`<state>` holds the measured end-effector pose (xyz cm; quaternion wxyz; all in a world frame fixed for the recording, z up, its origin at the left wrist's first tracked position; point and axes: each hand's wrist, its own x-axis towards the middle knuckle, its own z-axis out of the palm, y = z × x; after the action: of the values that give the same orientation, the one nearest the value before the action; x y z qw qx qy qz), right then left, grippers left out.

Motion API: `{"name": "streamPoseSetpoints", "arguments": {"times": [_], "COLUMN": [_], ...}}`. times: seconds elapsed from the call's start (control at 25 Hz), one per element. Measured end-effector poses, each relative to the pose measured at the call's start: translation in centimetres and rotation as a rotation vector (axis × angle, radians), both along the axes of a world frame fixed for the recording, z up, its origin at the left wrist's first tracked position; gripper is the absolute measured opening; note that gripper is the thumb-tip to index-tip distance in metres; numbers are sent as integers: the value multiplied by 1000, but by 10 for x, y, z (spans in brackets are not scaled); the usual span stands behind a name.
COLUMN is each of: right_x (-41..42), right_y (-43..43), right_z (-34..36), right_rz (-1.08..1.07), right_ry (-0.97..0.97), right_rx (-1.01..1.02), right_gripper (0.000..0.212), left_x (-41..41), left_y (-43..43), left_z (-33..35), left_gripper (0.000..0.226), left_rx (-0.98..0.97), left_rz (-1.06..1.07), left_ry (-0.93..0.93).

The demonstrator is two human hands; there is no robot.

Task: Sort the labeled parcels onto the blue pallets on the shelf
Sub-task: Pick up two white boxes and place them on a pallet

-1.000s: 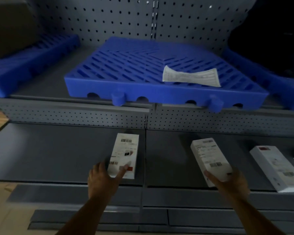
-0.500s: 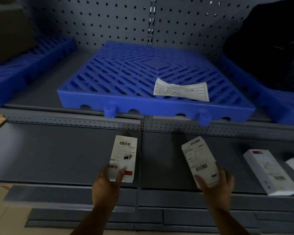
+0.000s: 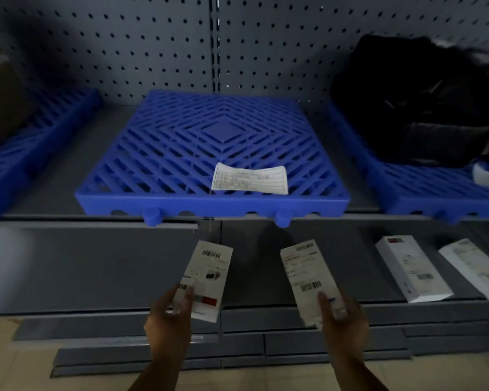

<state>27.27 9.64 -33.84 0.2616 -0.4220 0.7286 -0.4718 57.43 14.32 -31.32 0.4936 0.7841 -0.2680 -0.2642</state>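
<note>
L hand (image 3: 168, 320) has its grip clamped on a white labeled parcel (image 3: 208, 279); R hand (image 3: 343, 313) likewise on a second parcel (image 3: 309, 279). Both are held up in front of the lower shelf (image 3: 96, 266), below the middle blue pallet (image 3: 181, 170), w/ labels facing up. That pallet carries only a paper slip (image 3: 250, 180). Two more boxes (image 3: 412, 269) lie on the lower shelf at right. Right pallet (image 3: 424, 190) holds dark bags (image 3: 424, 108). Sorting looks barely begun: approx four parcels left.
</note>
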Motion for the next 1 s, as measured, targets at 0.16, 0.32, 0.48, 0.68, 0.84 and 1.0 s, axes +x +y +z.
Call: {"name": "streamPoseSetpoints", "arguments": {"times": [0.16,0.32,0.48,0.68,0.84,1.0], "right_x": [2,9,4,4,0,1], "right_y": [26,57,81,99,113,130], "right_z": [27,44,59,75,88,100], "right_rz": [-6,-74,37,94,113,104], "right_ry": [-187,-301,-362,-391,-400,-378], "right_rx": [-26,-66,-84,-97,-95,-159], "right_gripper": [32,41,34,40,38,41], "left_x": [-26,-50,-63,-75,-78,-90], "left_y": [27,60,103,141,160,176], "left_z": [27,41,41,55,69,93], "left_gripper": [6,22,32,34,30,26], "left_rx": [-26,-41,-57,-129,-168,-216], "left_rz": [36,170,255,355,391,379], "left_ry": [50,75,43,71,76,87]}}
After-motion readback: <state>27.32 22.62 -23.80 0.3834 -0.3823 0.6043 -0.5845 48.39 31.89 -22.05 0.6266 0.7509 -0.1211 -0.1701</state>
